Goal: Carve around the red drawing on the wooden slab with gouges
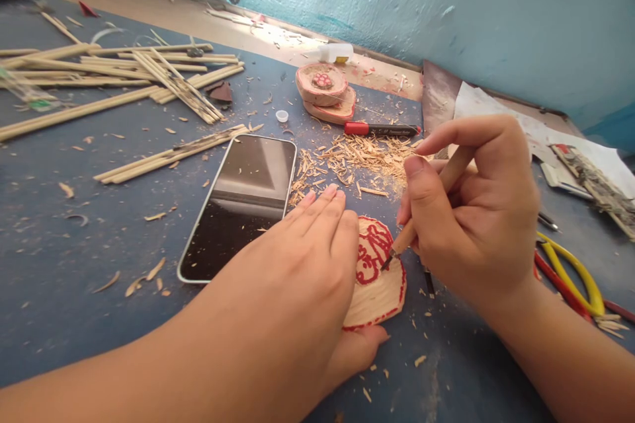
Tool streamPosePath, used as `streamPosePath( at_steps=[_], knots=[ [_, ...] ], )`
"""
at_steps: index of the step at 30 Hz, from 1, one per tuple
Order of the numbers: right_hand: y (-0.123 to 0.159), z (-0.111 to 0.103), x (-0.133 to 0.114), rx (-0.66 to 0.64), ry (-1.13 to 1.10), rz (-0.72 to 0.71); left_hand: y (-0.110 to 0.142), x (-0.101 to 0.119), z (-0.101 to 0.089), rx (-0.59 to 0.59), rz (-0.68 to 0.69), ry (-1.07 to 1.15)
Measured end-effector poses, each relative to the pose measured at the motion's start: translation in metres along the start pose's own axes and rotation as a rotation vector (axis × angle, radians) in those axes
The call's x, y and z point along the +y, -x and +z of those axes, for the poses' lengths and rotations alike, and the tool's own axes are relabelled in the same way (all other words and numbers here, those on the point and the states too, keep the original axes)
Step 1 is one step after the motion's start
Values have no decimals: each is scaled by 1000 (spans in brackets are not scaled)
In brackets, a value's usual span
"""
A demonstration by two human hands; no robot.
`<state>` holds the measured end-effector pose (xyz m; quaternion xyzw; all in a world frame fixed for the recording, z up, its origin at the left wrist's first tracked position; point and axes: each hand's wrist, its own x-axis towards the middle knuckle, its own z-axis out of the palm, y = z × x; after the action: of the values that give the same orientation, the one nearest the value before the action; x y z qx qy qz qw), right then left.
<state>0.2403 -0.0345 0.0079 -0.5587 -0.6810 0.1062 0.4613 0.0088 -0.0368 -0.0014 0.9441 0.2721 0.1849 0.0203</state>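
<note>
A pale piece of wood [380, 301] with a red drawn outline and red markings lies on the dark blue table. My left hand [307, 258] lies over its left side, thumb along the near edge and fingers together, gripping it. My right hand [471, 211] is closed around the wooden handle of a carving tool [404, 238]. The tool's dark metal tip meets the wood beside the red lines. The wood's left part is hidden under my left hand.
A phone [243, 205] lies left of my left hand. Behind are wood shavings [367, 158], a red marker [381, 129] and stacked carved wood pieces [325, 89]. Bundled sticks [124, 69] spread across the left. Yellow-and-red pliers [570, 277] sit at right.
</note>
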Motion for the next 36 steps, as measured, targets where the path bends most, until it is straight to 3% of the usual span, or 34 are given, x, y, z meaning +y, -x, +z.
streamPosePath(
  at_steps=[8,11,19,28,32,36],
  knots=[
    [-6,0,-7,-74,88,13,-2,1,0,-41,7,-32],
    [-12,4,2,-147,100,65,-3,3,-1,-138,-22,3],
    [-13,15,34,-282,21,247,-3,2,0,-246,-33,4],
    [-19,11,-4,-177,21,81,-3,4,0,-250,-37,18],
    [-17,13,15,-247,22,182,-1,3,2,-136,-32,-7],
    [-14,15,35,-318,-42,301,-3,3,-1,-255,-56,26]
  ],
)
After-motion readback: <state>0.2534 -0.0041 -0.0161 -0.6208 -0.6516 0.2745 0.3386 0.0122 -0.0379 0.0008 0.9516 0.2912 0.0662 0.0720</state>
